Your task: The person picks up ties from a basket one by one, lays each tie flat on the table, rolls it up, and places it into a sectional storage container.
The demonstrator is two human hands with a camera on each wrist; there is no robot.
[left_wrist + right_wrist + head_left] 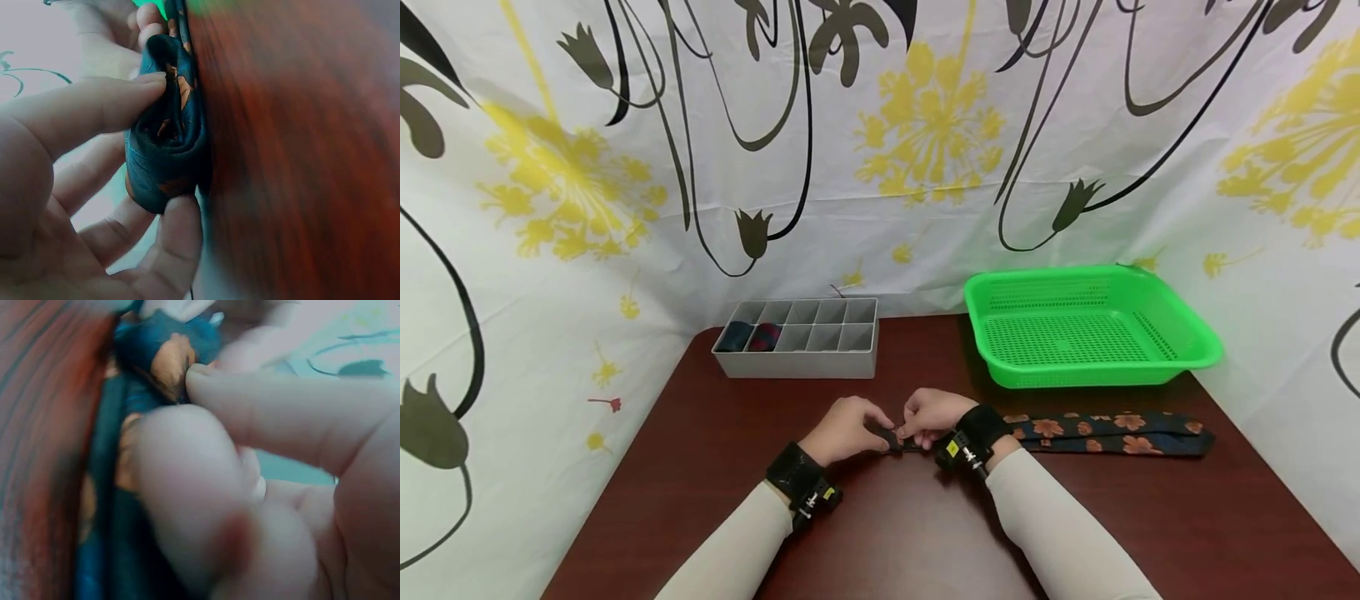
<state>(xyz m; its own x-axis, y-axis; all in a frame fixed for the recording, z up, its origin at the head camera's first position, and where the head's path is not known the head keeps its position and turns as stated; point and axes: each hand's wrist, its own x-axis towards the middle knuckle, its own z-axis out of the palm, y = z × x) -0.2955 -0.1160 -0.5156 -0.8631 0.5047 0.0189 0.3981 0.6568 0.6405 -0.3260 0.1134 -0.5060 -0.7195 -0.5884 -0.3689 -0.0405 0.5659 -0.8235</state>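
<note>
Both hands, left grip [848, 429] and right grip [931, 414], pinch the floral necktie's [1112, 433] tightly rolled end (soft, dark blue) on the glossy worktop [895, 533].

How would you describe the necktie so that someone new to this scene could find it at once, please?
Start at the green basket on the dark wooden table; just in front of it lies the necktie. It is a long dark blue strip with orange flowers, its end rolled between both hands, unlike the rolled items already in the grey divided organizer.

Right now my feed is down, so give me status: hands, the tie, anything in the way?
Left hand and right hand both pinch the rolled end of the tie. Rest of it lies flat on the table. Nothing in the way.
</note>
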